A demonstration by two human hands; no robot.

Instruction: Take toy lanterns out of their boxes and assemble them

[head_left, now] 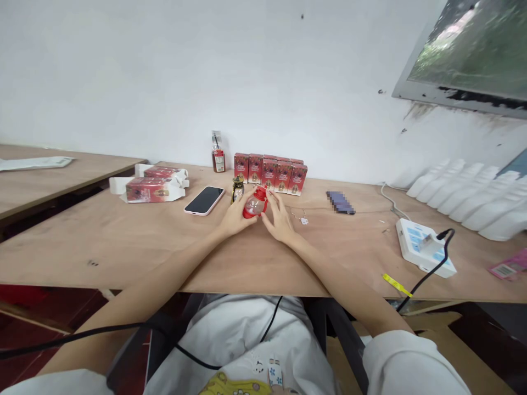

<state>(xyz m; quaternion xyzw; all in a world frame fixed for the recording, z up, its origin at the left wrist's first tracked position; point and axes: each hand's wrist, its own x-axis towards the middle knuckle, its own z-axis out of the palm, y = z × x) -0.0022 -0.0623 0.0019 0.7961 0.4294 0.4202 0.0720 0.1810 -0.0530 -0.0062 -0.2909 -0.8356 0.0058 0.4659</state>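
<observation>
A small red lantern (256,205) with a clear round body lies tilted between my hands, just above or on the table. My left hand (236,217) is closed around its left side, with the thumb along the lower edge. On the other side, my right hand (280,220) has fingers at the red top and thumb near the base. Just behind my left hand stands a gold-and-black lantern (237,186), partly covered by the fingers. A small white tag on a string (304,221) lies right of my right hand.
Several red printed boxes (269,173) stand near the wall beside a bottle (218,156). Open boxes (150,189) and a phone (205,200) lie left. On the right are a blurred dark item (340,202), a power strip (411,253) with a black cable, and white stacked pieces (473,192).
</observation>
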